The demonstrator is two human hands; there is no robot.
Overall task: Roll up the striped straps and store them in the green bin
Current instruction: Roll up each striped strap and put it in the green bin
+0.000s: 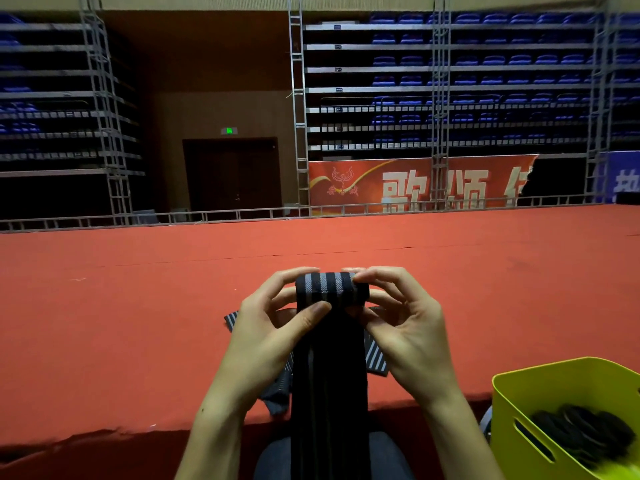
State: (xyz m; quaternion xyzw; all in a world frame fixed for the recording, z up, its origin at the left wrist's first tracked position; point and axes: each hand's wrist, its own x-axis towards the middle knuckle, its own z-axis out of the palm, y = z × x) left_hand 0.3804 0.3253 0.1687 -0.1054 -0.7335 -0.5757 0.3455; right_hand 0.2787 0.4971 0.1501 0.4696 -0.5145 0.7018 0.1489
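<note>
Dim tiers of blue seats [485,60] and a red banner [415,183] back a red carpeted stage [138,306]. Off its near right edge stands the green bin [540,393], holding dark rolls. At the near edge, left hand [273,337] and right hand [405,327] pinch the striped strap [330,375], its top end rolled.

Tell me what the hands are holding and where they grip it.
Both hands hold one black strap with grey stripes at its rolled top end: the left hand pinches the roll's left side, the right hand its right side. The unrolled tail hangs down.
</note>
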